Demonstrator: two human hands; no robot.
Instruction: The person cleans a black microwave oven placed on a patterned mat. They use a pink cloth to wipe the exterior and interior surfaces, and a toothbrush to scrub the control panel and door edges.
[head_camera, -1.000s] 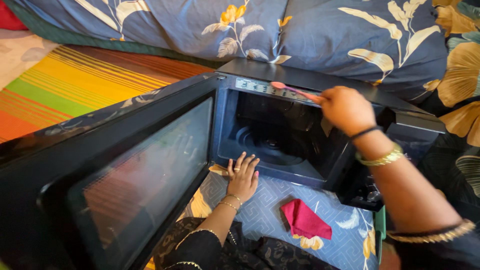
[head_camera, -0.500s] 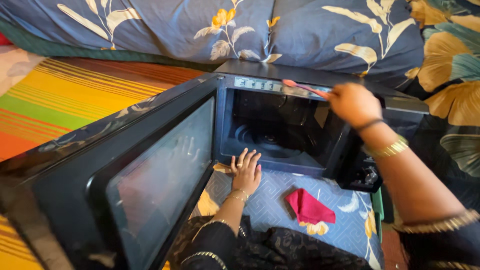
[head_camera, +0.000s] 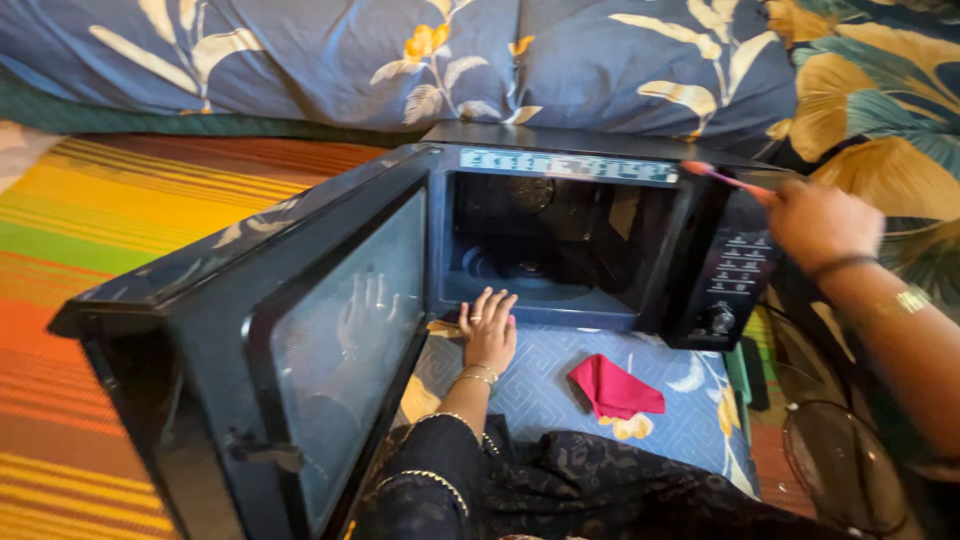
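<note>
So the right hand (head_camera: 822, 222) is closed around a thin pink-handled brush (head_camera: 722, 178), looks like a toothbrush, with the bristle end resting on the top front edge of the black microwave (head_camera: 570, 165), right where the strip above the cavity meets the control panel (head_camera: 735, 270). The left hand (head_camera: 488, 330) lies flat with fingers spread on the blue patterned mat (head_camera: 545, 385) just below the oven's opening, gripping nothing. I'd say the step is scrubbing that seam, and it goes best with short strokes along the edge, bristles angled into the gap, light pressure so nothing gets flicked into the cavity, and the left hand moved up onto the oven body to steady it. The folded red cloth (head_camera: 615, 388) on the mat sits within easy reach for wiping after. The open door (head_camera: 300, 340) swings out to the left, well clear. Compared with a second ago, the brush has slid rightward along the top edge toward the panel corner, while the left hand has stayed planted.
</note>
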